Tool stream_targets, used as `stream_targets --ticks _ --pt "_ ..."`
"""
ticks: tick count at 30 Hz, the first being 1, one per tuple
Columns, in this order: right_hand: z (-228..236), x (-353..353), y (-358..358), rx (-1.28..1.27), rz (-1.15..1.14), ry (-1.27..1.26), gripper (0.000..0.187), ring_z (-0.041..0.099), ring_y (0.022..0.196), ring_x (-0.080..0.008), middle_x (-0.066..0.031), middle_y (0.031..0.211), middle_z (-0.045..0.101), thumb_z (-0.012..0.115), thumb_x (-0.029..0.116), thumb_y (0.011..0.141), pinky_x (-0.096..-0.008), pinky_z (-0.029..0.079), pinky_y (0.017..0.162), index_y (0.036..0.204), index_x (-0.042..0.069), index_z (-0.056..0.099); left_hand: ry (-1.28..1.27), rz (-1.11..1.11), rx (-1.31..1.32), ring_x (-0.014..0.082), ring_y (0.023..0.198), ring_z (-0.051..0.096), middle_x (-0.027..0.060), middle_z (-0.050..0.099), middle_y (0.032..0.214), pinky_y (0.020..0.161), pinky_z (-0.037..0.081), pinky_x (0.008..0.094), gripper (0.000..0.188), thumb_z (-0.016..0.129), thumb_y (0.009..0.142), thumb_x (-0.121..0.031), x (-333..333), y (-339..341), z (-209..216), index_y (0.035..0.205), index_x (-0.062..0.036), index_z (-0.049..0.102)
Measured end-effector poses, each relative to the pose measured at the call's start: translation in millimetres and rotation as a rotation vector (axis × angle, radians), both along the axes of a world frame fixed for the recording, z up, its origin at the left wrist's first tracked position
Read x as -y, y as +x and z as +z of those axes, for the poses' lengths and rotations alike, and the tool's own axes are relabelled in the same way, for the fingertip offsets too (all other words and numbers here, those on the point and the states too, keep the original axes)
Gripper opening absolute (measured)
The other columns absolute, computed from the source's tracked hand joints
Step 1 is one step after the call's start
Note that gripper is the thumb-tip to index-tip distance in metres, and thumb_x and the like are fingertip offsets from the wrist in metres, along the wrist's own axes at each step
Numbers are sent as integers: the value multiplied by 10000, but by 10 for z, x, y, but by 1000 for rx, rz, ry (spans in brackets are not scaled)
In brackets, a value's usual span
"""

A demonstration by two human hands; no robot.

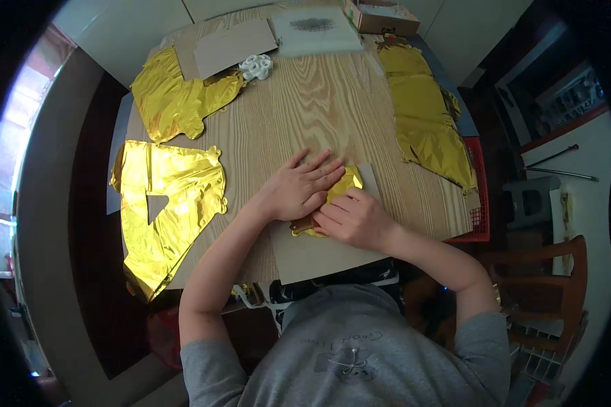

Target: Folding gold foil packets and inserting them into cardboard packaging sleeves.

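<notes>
Wooden table, one chair at four o'clock, three gold foil patches at nine, ten, two, one small foil at centre, your left hand flat atop, right hand curled, grip unclear

Lettering: grey shirt, chest. Thin dark script in two short groups, one toward the left, one toward the right, set along a curve by a dark printed figure with a pale bow. Letter shapes plain enough to make out as Latin script. Cardboard box, far edge of table: green mark at its left end, too small to read. Pale sheet beside it: dark patch, blurred; cannot tell whether it is print.
</notes>
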State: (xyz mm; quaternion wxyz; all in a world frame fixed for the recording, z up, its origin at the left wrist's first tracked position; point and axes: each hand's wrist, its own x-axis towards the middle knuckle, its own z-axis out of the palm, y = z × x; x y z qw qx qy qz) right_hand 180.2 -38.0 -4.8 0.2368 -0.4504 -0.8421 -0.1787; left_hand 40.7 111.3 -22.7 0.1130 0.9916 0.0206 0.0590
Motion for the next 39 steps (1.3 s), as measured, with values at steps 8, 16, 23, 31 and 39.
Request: stream_targets --ticks 8,16,23,31,39 --pt "25 -25 -49 72 -23 72 61 564 690 -141 -3 695 533 613 163 734 -290 420 623 716 112 586 -18 -3 -11 247 1457 242 62 320 1556 1190 107 472 582 356 934 -289 2 1 28 1477 -81 363" --pt "21 59 -46 32 -15 -27 117 595 714 -159 -7 742 582 644 146 727 -288 461 648 826 87 665 15 3 0 241 1455 246 55 314 1558 1187 117 484 575 381 939 -295 9 -1 15 1480 -101 361" --pt "-27 224 -87 -60 -57 -138 232 620 802 -180 -27 832 626 689 215 750 -308 504 738 923 62 682 0 -10 -30 282 1460 224 72 283 1569 1180 121 516 626 448 950 -356 16 3 30 1501 -98 303" --pt "110 365 -260 -13 -183 -372 523 562 978 -219 -60 1024 614 696 412 782 -317 520 799 1179 77 632 78 2 8 270 1454 241 52 303 1561 1173 151 514 676 470 938 -454 40 9 6 1498 -110 312" --pt "107 402 -379 41 -267 -462 686 510 997 -257 -100 1097 557 642 559 791 -343 528 775 1334 149 557 62 -6 -17 290 1460 218 53 282 1570 1172 137 532 674 446 951 -460 41 15 14 1507 -113 291"
